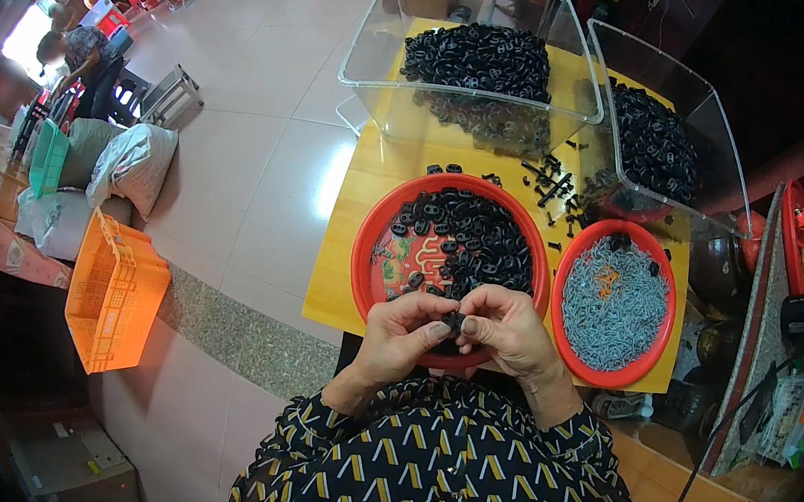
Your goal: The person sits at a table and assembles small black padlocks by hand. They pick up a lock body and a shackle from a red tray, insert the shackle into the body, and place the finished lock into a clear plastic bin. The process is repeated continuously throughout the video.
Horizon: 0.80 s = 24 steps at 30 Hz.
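Pinching a black part closely, left fingers and right fingers hide its long axis.

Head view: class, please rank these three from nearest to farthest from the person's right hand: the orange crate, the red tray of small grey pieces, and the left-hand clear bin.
From the right hand:
1. Red tray of small grey pieces: just to its right.
2. Left-hand clear bin: ahead, beyond the round tray.
3. Orange crate: well off to the left.

Free strip left on yellow table, transparent tubs walling far side, red trays in front
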### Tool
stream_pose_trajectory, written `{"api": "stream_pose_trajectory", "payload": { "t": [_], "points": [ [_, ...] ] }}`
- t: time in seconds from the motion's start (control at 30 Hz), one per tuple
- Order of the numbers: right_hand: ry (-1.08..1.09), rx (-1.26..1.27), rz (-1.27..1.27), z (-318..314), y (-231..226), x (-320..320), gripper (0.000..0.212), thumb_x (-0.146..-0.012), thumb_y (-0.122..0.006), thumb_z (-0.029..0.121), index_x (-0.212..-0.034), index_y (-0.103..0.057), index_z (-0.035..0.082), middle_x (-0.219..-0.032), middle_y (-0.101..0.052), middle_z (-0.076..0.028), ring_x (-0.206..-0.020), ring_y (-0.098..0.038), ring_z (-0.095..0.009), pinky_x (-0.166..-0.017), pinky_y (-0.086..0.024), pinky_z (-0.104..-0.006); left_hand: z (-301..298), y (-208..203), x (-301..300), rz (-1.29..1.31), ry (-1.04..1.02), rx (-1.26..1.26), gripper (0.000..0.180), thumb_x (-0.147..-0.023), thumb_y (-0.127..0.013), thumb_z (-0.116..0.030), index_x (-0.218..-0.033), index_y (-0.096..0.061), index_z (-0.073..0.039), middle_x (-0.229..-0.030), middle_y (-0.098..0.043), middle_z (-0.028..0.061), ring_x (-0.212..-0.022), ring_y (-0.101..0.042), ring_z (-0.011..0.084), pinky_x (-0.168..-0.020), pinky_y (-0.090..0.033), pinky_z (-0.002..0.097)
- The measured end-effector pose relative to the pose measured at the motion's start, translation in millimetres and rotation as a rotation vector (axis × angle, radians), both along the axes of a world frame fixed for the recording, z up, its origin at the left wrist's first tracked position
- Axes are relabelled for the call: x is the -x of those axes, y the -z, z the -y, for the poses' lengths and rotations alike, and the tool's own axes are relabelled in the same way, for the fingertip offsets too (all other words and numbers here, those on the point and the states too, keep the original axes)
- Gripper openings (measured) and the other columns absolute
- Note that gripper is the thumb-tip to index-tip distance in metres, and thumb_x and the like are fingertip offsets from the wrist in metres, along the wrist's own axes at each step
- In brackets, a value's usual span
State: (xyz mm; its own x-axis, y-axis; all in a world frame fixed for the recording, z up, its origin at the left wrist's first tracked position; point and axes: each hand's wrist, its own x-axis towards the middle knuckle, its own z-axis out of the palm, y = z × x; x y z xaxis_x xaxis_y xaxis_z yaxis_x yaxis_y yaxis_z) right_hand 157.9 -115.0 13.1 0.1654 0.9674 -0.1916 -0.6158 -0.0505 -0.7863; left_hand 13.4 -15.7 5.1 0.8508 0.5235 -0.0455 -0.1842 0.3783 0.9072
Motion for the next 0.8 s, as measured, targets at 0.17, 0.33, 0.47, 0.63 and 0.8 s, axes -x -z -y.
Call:
{"api": "stream_pose_trajectory", "payload": {
  "t": [0.17, 0.33, 0.47, 0.63, 0.8],
  "points": [
    [0.003, 0.011, -0.007, -0.2, -2.2, 2.6, 0.015, -0.079, -0.063, 0.01, -0.088, -0.055, 0.0, -0.075, -0.056, -0.003, -0.065, -0.057, -0.01, -0.058, -0.05, -0.0213, 1.5, -2.3, 2.2, -0.004, -0.023, -0.072, 0.023, -0.081, -0.055, 0.001, -0.104, -0.055, 0.004, -0.092, -0.061, 0.0073, -0.082, -0.057, 0.0103, -0.073, -0.047, 0.0227],
    [-0.025, 0.006, -0.048, 1.2, 1.4, 1.8, 0.015, -0.08, -0.062, 0.009, -0.089, -0.054, 0.0, -0.076, -0.056, -0.003, -0.066, -0.058, -0.011, -0.059, -0.051, -0.0227, -0.2, -8.3, 0.9, -0.036, -0.036, -0.325, 0.022, -0.079, -0.056, 0.002, -0.101, -0.057, 0.004, -0.09, -0.061, 0.007, -0.082, -0.057, 0.0107, -0.072, -0.046, 0.0225],
    [0.0, -0.004, -0.055, -1.3, 5.8, 3.8, 0.014, -0.08, -0.062, 0.009, -0.088, -0.054, 0.0, -0.076, -0.056, -0.003, -0.066, -0.058, -0.011, -0.059, -0.051, -0.0226, 1.1, -6.5, -1.6, -0.041, -0.091, -0.417, 0.023, -0.078, -0.056, 0.002, -0.101, -0.058, 0.004, -0.087, -0.06, 0.0073, -0.08, -0.057, 0.0116, -0.071, -0.045, 0.0228],
    [0.014, 0.007, -0.04, -3.2, 0.2, 4.9, 0.013, -0.08, -0.061, 0.009, -0.085, -0.053, 0.001, -0.075, -0.057, -0.004, -0.065, -0.058, -0.011, -0.058, -0.051, -0.0222, 2.6, -6.6, -4.2, -0.023, -0.138, -0.489, 0.022, -0.078, -0.055, 0.003, -0.1, -0.057, 0.004, -0.086, -0.06, 0.0072, -0.079, -0.057, 0.0115, -0.07, -0.045, 0.0231],
    [0.012, -0.002, -0.022, -7.4, 8.1, 2.9, 0.012, -0.081, -0.061, 0.009, -0.084, -0.052, 0.001, -0.073, -0.057, -0.004, -0.062, -0.058, -0.011, -0.057, -0.051, -0.022, 0.5, -5.1, -7.4, -0.023, -0.109, -0.535, 0.022, -0.078, -0.055, 0.003, -0.1, -0.056, 0.004, -0.083, -0.06, 0.007, -0.076, -0.056, 0.0115, -0.068, -0.045, 0.0235]
  ]
}}
